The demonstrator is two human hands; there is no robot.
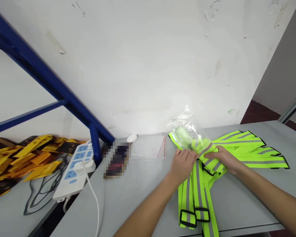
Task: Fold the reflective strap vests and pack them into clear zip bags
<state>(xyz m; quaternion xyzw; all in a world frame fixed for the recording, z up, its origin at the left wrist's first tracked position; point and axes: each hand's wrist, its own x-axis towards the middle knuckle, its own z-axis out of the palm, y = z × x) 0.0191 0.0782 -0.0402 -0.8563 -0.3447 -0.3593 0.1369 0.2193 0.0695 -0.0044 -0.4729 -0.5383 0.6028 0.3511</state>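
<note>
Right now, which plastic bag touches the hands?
The crumpled, raised bag against the green straps; the clear plastic to its left lies flat on the table.

Straps (198,184) neon yellow-green, grey-striped lengthwise; buckles (188,225) black; table (138,184) grey; frame (51,80) blue.

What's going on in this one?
A person is handling a clear plastic bag and a folded reflective strap bundle, which appears partly inside it. The left hand pinches near the bag's mouth; the right hand grips the bundle. More lime-yellow straps lie on the grey table, with flat clear plastic further left.
</note>
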